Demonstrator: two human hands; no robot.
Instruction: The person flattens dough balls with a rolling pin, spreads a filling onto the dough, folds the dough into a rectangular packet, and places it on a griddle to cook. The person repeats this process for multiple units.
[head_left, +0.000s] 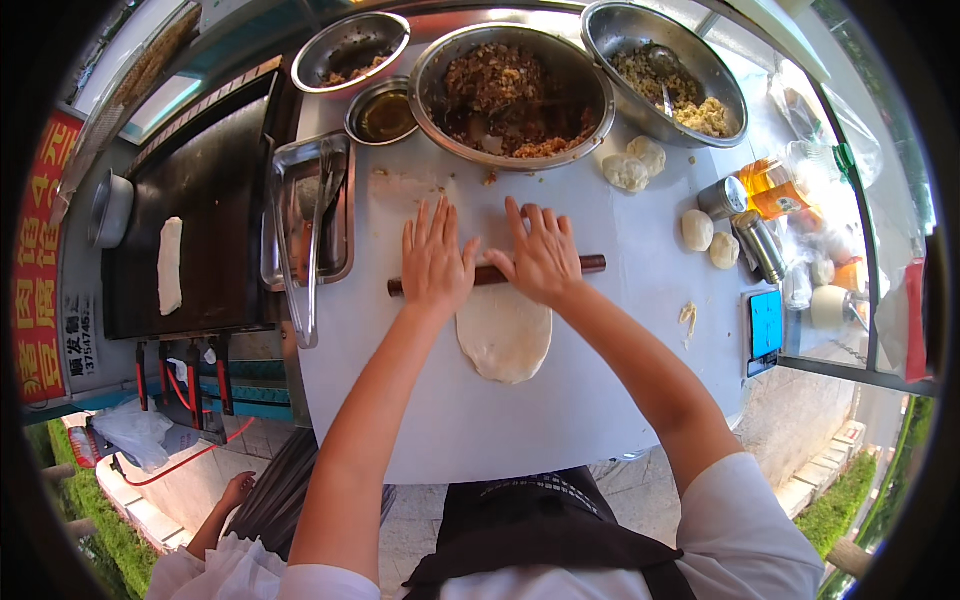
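Note:
A dark wooden rolling pin (592, 263) lies crosswise over a flattened oval of dough (504, 341) on the white work surface (420, 420). My left hand (439, 262) rests flat over the pin's left part, fingers stretched forward and thumb pointing inward. Farther right, my right hand (541, 251) bears on the pin with its palm, fingers spread and slightly bent. Neither hand wraps its fingers around the pin. The near part of the dough shows below the pin; its far part is hidden by the pin and hands.
Metal bowls of filling (512, 154) stand at the back beside a small oil bowl (384, 116). Dough balls (697, 230), shaker tins (759, 246) and a scale (763, 330) sit right. Left are a tray with tongs (311, 300) and a griddle (217, 225) bearing a dough strip (171, 266). Another person's hand (238, 489) shows lower left.

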